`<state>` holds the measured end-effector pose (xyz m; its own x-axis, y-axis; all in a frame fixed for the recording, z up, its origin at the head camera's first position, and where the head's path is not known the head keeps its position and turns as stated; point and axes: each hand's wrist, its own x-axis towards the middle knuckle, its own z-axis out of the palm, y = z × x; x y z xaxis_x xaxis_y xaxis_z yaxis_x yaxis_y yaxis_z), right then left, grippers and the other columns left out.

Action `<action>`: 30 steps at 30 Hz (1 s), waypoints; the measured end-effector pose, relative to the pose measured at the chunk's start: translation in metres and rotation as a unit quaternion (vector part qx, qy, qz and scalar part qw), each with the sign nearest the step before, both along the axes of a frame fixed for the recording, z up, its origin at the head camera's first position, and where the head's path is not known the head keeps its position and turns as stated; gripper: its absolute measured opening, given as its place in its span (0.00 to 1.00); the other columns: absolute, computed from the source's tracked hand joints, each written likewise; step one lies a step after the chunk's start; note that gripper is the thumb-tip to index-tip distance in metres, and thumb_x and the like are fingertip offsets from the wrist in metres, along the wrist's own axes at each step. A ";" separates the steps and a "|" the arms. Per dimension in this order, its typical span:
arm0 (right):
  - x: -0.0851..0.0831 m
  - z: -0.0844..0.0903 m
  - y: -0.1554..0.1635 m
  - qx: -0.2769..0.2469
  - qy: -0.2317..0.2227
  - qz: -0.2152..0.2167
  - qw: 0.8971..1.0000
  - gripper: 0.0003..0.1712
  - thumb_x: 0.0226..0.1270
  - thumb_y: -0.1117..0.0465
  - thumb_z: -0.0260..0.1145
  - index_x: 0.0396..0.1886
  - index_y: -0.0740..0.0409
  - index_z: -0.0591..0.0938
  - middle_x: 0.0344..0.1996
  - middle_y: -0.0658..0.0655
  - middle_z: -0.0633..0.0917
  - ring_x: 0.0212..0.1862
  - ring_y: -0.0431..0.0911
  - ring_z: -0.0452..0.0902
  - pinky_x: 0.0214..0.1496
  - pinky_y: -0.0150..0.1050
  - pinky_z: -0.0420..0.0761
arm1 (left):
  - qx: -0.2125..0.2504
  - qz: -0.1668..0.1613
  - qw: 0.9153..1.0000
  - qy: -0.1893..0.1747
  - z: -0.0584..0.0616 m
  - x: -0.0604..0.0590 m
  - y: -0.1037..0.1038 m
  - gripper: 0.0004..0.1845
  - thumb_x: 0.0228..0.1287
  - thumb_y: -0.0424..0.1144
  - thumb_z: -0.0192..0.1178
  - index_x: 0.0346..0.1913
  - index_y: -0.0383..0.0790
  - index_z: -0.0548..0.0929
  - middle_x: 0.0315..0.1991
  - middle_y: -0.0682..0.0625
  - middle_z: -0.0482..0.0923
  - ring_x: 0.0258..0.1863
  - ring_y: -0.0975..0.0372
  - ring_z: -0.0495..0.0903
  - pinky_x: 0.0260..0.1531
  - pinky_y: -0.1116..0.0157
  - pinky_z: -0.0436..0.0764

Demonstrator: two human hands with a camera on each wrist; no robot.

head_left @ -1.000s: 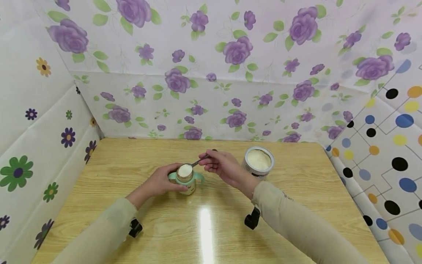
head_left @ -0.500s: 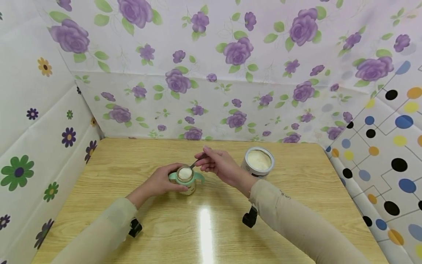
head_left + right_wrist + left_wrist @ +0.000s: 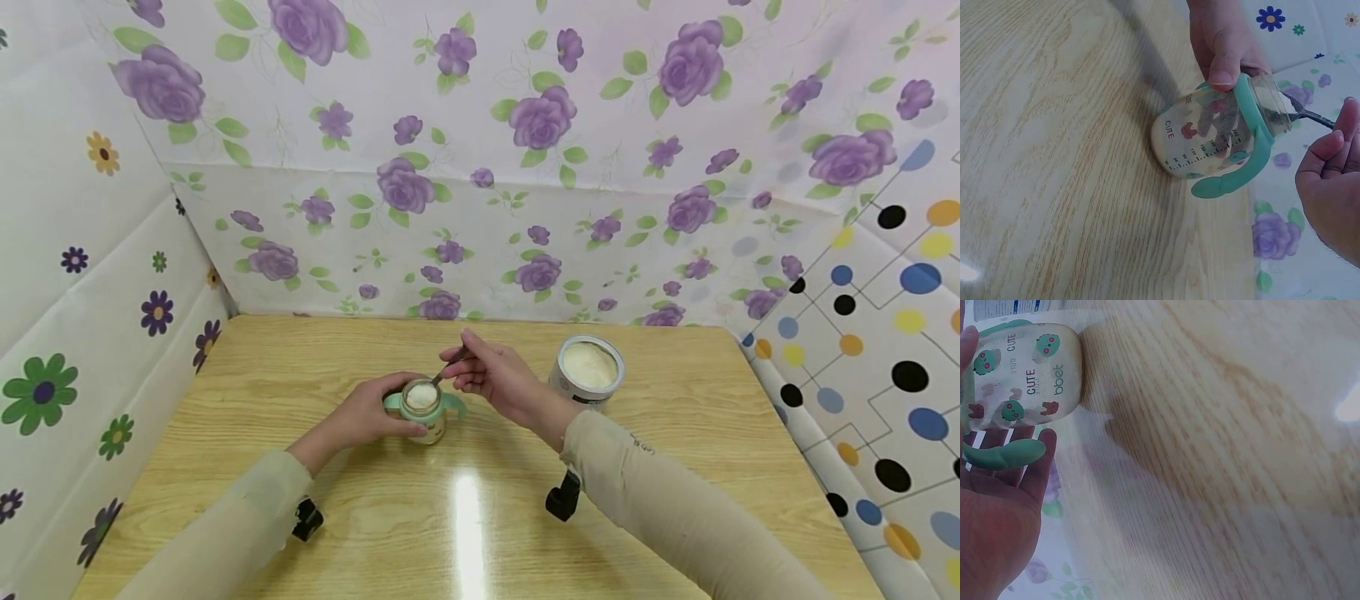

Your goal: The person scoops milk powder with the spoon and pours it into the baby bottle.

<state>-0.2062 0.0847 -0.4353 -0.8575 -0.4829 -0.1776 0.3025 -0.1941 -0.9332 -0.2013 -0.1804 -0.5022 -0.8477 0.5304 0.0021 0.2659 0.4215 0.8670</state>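
Note:
My left hand (image 3: 365, 412) grips a clear baby bottle (image 3: 433, 431) with green side handles near its neck; the bottle has no cap on. Fingers and thumb lie either side of it, seen also in the left wrist view, where the bottle (image 3: 1029, 375) carries "CUTE" print. Between thumb and fingers, my right hand (image 3: 504, 383) pinches the handle of a metal spoon (image 3: 439, 377), tilted down into the bottle's mouth. White powder shows at that mouth in the head view. In the right wrist view, the spoon (image 3: 1317, 118) reaches inside the rim, its bowl partly hidden.
A wide open can (image 3: 590, 367) of pale powder stands just behind my right wrist. Wooden table (image 3: 375, 533) lies beneath everything. Floral sheets (image 3: 480, 233) rise at its back edge, with patterned sheets on both sides. Each wrist bears a black camera mount (image 3: 562, 497).
My right hand has shifted slightly left, and the spoon has tipped more steeply into the bottle's mouth. The powder heap there sits lower. My left hand and the bottle stay in place.

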 end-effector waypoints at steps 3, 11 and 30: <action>0.001 0.000 0.000 -0.007 -0.008 -0.005 1.000 0.30 0.90 0.43 0.50 0.55 0.65 0.86 0.34 0.50 0.91 0.35 0.40 0.84 0.48 0.34 0.83 | 0.002 0.000 1.000 0.001 0.000 0.000 0.000 0.38 0.60 0.46 0.82 0.73 0.46 0.79 0.60 0.48 0.85 0.57 0.54 0.83 0.57 0.49 0.81; 0.002 -0.002 -0.001 -0.030 -0.032 -0.013 0.999 0.32 0.88 0.38 0.49 0.50 0.59 0.87 0.33 0.50 0.91 0.35 0.39 0.84 0.47 0.34 0.83 | -0.002 0.004 1.000 -0.006 0.000 0.000 0.001 0.40 0.58 0.48 0.83 0.73 0.49 0.79 0.61 0.52 0.85 0.57 0.56 0.83 0.58 0.50 0.81; -0.001 0.006 0.006 0.051 0.044 0.034 0.997 0.29 0.89 0.51 0.49 0.56 0.72 0.85 0.31 0.51 0.91 0.33 0.41 0.84 0.45 0.36 0.85 | -0.002 0.003 1.000 -0.006 0.000 0.000 0.001 0.41 0.58 0.49 0.83 0.73 0.50 0.79 0.61 0.52 0.84 0.57 0.56 0.83 0.59 0.50 0.80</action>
<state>-0.2074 0.0907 -0.4290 -0.8377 -0.5241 -0.1534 0.2273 -0.0792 -0.9706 -0.2011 -0.1795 -0.5025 -0.8511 0.5250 -0.0110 0.2523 0.4274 0.8682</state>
